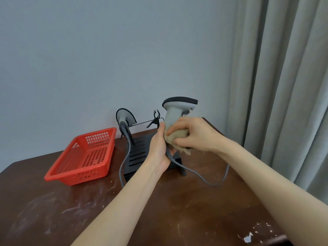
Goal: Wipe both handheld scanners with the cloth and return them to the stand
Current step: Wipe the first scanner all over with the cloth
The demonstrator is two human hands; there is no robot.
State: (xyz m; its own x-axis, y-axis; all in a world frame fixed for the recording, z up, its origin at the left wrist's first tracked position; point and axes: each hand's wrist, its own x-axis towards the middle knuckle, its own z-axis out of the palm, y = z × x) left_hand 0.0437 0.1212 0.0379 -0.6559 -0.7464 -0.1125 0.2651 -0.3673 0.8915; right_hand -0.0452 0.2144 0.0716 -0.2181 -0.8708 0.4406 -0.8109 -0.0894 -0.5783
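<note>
Forearms (124,201) reach forward: left hand (159,148) grips the grey plastic scanner (174,110) upright; right hand (193,134) clutches crumpled beige cloth (174,137) against its handle.

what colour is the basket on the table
Red basket, perforated sides and floor; seen in the head view.

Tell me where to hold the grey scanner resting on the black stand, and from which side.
Grip the grey handheld scanner by its handle above the black cable boot, coming from the front: the handle points down toward the viewer, and the black slotted stand lies behind.
</note>
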